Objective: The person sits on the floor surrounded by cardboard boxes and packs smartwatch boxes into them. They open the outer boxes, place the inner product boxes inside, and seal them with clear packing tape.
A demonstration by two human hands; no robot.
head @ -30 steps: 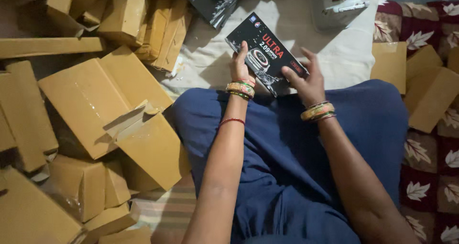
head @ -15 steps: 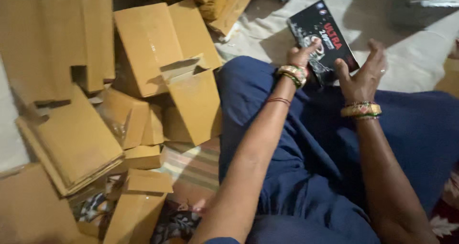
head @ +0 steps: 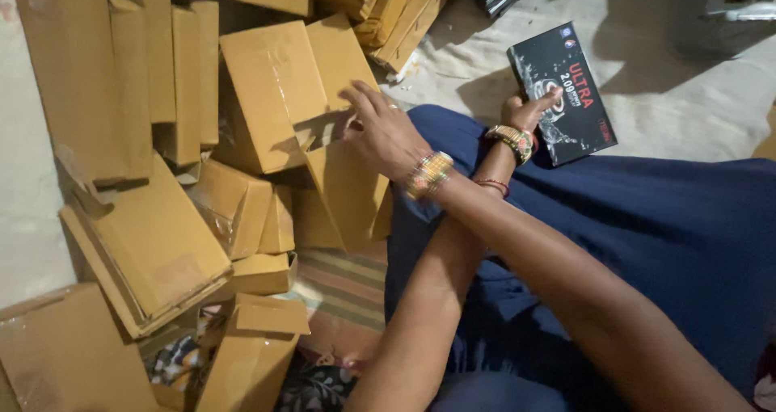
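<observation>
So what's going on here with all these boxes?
A person sits on the floor in blue clothing. Their left hand holds a flat black printed box against the knee. Their right hand crosses over the left arm and rests on the open flap of a brown cardboard carton, one of a heap of cartons piled beside them.

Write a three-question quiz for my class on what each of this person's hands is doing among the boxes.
1. Multiple choice: the left hand grips
A) a brown carton
B) the black box
C) nothing

2. True or false: the right hand lies open, fingers spread, on a cardboard box in the pile.

3. Fill in: where the arms cross, the right forearm passes ____ the left one.

Key: 1 B; 2 true; 3 over.
</observation>
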